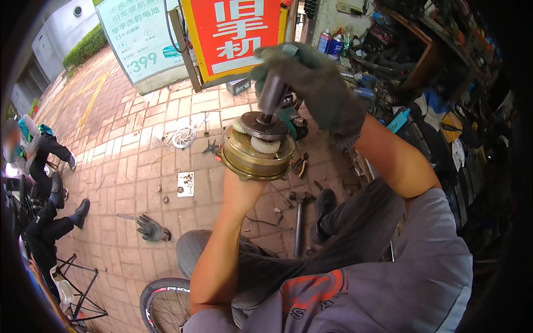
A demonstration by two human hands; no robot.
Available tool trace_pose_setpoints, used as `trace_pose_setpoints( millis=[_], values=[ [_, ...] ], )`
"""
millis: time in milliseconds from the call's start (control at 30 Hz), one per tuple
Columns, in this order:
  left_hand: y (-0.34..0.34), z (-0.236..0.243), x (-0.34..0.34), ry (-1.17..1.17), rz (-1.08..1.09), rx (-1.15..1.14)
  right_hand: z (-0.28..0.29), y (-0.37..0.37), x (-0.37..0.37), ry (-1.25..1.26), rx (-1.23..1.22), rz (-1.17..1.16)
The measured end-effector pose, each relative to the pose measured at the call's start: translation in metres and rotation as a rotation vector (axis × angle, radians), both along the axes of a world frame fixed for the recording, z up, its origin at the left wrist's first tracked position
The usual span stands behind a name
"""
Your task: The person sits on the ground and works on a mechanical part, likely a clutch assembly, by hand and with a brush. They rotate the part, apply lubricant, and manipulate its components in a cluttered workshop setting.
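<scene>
My bare left hand [244, 186] holds up a round brass-coloured geared housing [256, 162] from below; most of its fingers are hidden behind it. White toothed gears [266, 145] sit on top of the housing under a dark round metal plate [263, 126]. A short shaft rises from the plate's middle. Over that shaft stands a dark grey metal cylinder [273, 95], slightly tilted. My right hand [302, 72], in a dark work glove, is closed around the cylinder's upper end. Whether the cylinder is fitted onto the shaft or just touches it, I cannot tell.
A hammer [299, 222], pliers [301, 165] and a brake disc [184, 136] lie on the brick paving. Beyond my left forearm are a loose glove [152, 228] and a white card [186, 184] with small parts. Clutter fills the right; another person [47, 161] sits far left.
</scene>
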State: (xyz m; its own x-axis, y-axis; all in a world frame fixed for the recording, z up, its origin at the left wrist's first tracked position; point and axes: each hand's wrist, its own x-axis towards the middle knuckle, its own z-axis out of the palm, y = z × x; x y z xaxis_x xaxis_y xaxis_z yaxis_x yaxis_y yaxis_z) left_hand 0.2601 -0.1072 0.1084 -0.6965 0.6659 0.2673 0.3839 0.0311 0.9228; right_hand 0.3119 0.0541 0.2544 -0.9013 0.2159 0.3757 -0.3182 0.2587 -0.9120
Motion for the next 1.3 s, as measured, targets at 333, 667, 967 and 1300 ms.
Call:
trace_pose_setpoints(
  millis=[333,667,967,1300],
  values=[
    [0.0,-0.022,0.001,0.084,-0.001,0.056,-0.025,-0.009,0.002,-0.015,0.071,0.003],
    [0.001,-0.018,-0.002,0.015,-0.086,-0.028,-0.028,-0.006,0.006,0.041,-0.004,0.015],
    [0.002,-0.019,-0.001,-0.054,-0.056,-0.028,-0.018,0.004,0.002,0.246,-0.131,-0.006],
    [0.0,-0.003,-0.002,-0.12,-0.07,0.013,-0.046,0.003,0.005,0.232,0.057,-0.002]
  ],
)
